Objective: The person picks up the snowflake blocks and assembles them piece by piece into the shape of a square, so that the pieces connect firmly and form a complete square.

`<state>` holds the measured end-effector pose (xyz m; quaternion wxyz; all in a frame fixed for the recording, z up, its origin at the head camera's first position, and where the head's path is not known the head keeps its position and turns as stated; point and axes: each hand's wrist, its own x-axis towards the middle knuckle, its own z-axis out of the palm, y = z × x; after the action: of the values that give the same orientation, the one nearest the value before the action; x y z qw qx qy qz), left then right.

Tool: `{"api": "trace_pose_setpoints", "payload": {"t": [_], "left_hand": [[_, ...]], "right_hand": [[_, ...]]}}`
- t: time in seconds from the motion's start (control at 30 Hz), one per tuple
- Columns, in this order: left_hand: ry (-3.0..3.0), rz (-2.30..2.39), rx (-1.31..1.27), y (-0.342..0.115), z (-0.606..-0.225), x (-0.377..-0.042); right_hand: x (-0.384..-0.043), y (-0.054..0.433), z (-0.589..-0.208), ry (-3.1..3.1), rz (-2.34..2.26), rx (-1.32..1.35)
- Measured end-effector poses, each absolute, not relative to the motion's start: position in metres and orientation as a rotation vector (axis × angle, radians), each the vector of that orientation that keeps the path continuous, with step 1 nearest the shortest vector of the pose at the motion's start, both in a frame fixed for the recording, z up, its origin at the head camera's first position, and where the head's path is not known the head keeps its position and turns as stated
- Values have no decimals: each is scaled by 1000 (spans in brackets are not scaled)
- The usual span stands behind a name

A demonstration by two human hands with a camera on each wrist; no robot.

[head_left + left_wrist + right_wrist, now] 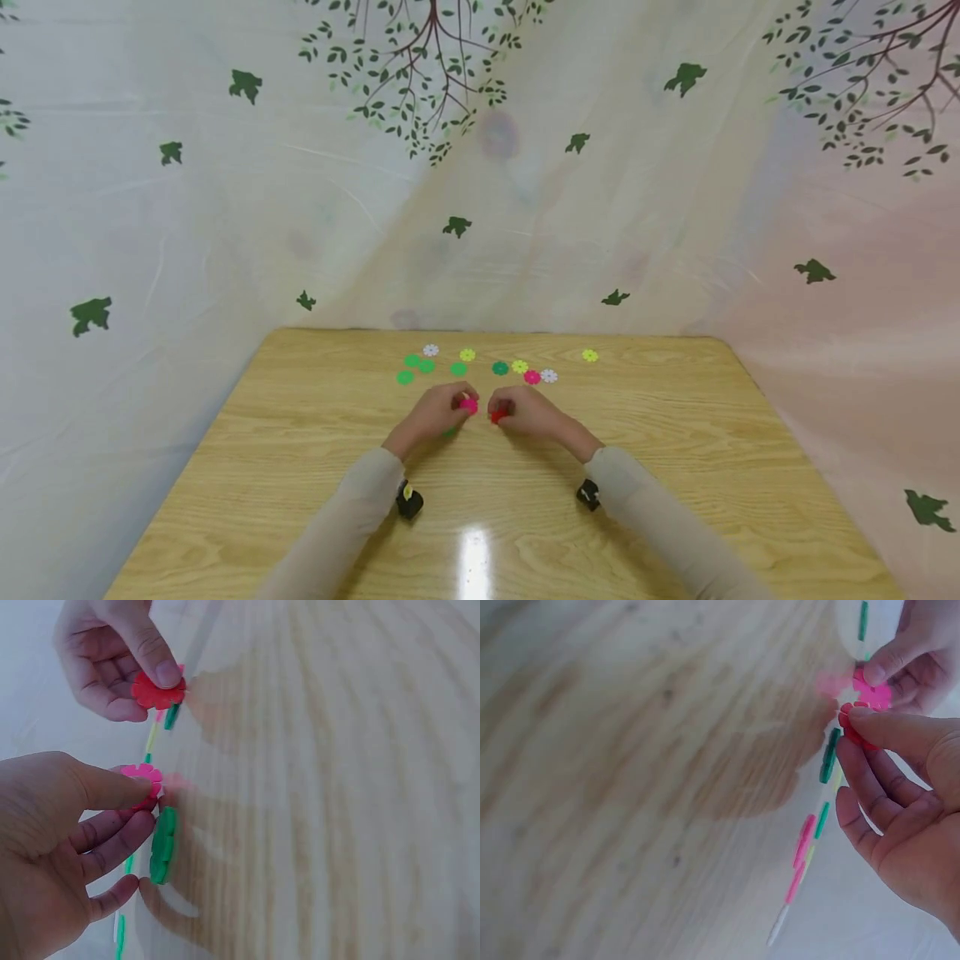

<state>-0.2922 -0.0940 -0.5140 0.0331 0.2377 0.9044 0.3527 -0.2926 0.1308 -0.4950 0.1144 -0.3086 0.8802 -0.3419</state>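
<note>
My left hand [437, 408] pinches a pink flower-shaped disc [469, 406] between thumb and fingers. Facing it, a short gap away, my right hand [529, 411] pinches a red flower-shaped disc [498, 416]. Both discs are held tilted up, as the left wrist view shows with the pink disc [147, 777] nearer and the red disc [157, 693] beyond. Close under my left hand's fingers a green flower disc [163, 846] lies on the table, mostly hidden in the head view. A dark green disc [829, 756] shows beside my right fingertips in the right wrist view.
Beyond the hands, several flower discs lie across the wooden table [675, 467]: green [405, 377], white [431, 350], yellow [590, 355], dark green [500, 368] and pink [532, 377]. A patterned cloth [360, 250] hangs behind the table. Black wrist cameras [409, 502] sit below the sleeves.
</note>
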Motion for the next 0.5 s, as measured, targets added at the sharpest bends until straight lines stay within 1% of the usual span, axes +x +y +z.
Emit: {"api": "trace_pose_setpoints", "payload": {"t": [0.23,0.5], "left_hand": [[2724,1237,722,-97,-518,-298],[2636,1453,612,-98,-513,-304]], "right_hand": [[-305,137,-501,2589,-1166,-871],[-315,138,-499,2615,-1354,-755]]}}
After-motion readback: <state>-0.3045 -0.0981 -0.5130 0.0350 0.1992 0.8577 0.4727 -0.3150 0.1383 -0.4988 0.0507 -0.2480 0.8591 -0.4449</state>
